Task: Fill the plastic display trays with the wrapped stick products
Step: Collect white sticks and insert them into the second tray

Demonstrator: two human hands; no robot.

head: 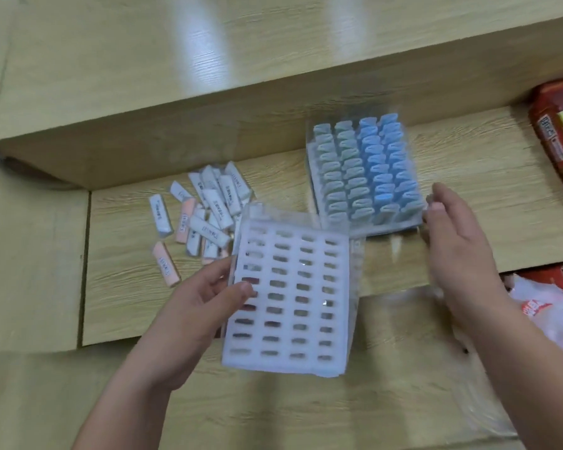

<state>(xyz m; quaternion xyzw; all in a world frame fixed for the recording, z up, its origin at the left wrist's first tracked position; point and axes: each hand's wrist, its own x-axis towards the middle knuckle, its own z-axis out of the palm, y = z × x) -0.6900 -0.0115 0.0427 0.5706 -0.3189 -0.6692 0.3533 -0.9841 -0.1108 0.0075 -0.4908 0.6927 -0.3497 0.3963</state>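
My left hand point(205, 300) grips the left edge of a clear plastic display tray point(290, 297) whose white grid of slots holds no sticks; the tray is tilted above the wooden surface. A second tray point(364, 170), packed with rows of grey-green and blue wrapped sticks, stands further back to the right. My right hand point(455, 235) lies with straight fingers against that full tray's right edge. A loose pile of white and pink wrapped sticks point(205, 212) lies on the wood to the left of both trays.
A raised wooden ledge point(143, 102) runs behind the work area. Red snack packets point(556, 138) sit at the far right, and a white printed plastic bag point(553, 319) lies at the right edge near my right forearm.
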